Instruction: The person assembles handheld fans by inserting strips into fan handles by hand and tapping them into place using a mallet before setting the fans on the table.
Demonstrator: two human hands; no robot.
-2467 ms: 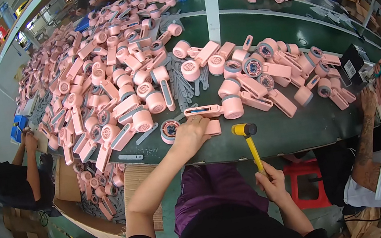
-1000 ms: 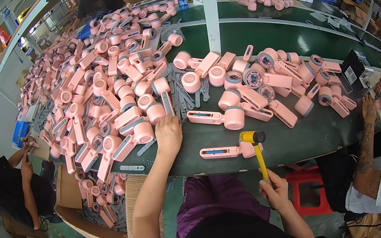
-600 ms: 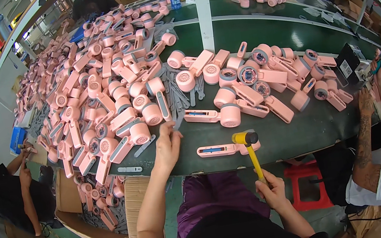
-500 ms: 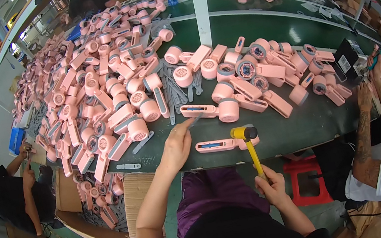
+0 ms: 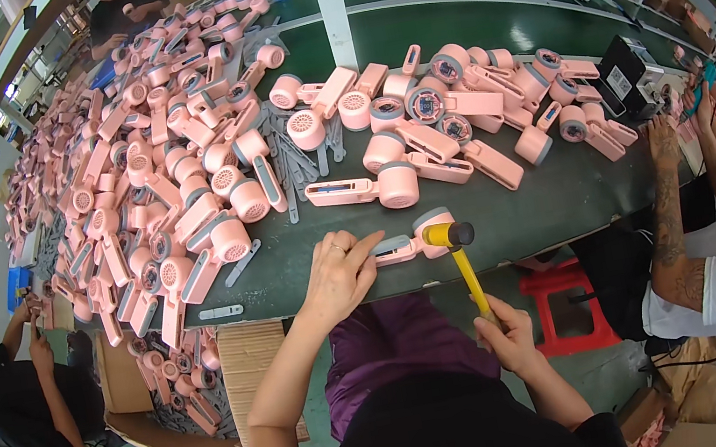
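On the near edge of the bench lies a pink handheld fan body (image 5: 394,258), its round head to the right and partly behind a hammer. My left hand (image 5: 331,277), which wears a ring, holds a grey cover strip (image 5: 394,244) against the slot in the fan's handle; the fingers hide its left end. My right hand (image 5: 507,331) is wrapped round the handle of the hammer (image 5: 470,279), which is yellow with a black face. The hammer's head appears over the round end of the fan. A second pink fan (image 5: 397,186) lies just beyond, with its handle slot uncovered.
A large heap of pink fan bodies (image 5: 151,173) covers the bench's left side, with loose grey strips (image 5: 293,144) beside it. More fans (image 5: 484,100) lie at the right. A white post (image 5: 332,10) rises behind. People sit at both sides, near a red stool (image 5: 569,306).
My left hand has brought the grey strip down and nearer, onto the near fan's handle slot. The hammer stays in my right hand near the fan's head. The whole view has shifted slightly.
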